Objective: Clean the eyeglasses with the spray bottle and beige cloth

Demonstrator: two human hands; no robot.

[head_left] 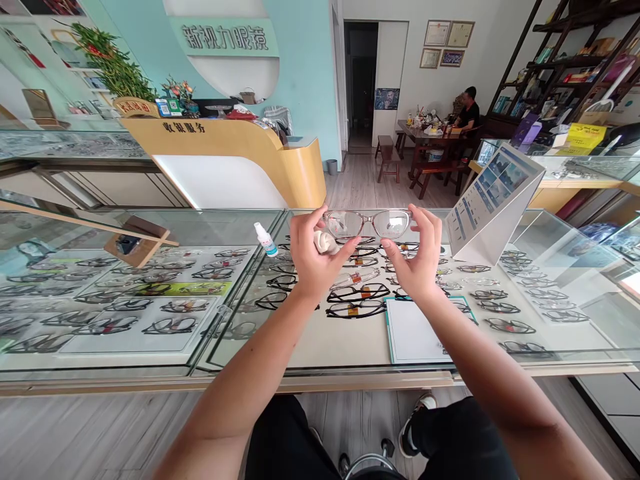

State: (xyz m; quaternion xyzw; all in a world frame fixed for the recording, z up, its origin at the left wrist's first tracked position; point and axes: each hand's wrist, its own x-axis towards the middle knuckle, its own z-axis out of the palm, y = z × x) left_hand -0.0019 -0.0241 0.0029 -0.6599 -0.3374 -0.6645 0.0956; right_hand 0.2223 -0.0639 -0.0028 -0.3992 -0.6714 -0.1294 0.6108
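Both my hands hold up a pair of clear-framed eyeglasses (367, 219) above the glass display case (310, 353). My left hand (313, 257) grips the left side of the frame, with a crumpled whitish cloth (325, 242) also tucked in its fingers. At the other end, my right hand (417, 257) pinches the right side of the frame between thumb and fingers. Beneath the hands, several dark-framed eyeglasses (357, 293) lie in rows in the case. A small white spray bottle (265, 240) stands on the glass to the left of my left hand.
A slanted display stand (495, 200) rises at the right of the case. To the left is a wooden-framed tabletop mirror (137, 240). Further back are a yellow service counter (220, 147) and a person (469, 110) seated at a wooden table.
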